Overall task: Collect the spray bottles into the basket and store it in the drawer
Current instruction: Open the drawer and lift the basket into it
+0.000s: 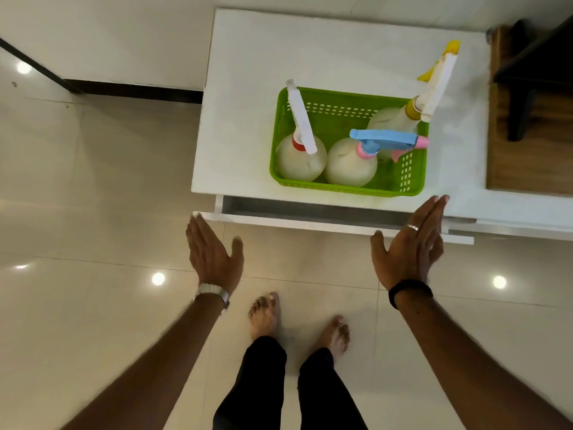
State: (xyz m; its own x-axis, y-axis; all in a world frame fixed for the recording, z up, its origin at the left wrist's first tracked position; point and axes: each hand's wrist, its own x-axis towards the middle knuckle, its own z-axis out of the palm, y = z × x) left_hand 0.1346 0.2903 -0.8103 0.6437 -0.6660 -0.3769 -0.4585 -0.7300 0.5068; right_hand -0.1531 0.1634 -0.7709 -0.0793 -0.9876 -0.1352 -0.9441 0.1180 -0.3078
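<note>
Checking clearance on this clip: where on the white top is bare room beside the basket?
White cabinet top is bare left of the green basket and behind it to the wall. The right side is tight: the yellow-nozzled bottle leans over it. Front strip above the drawer is narrow.

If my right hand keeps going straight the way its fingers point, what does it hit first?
Probably the cabinet top's front edge above the open drawer, beside the green basket. The right hand is open; depth is unclear.
</note>
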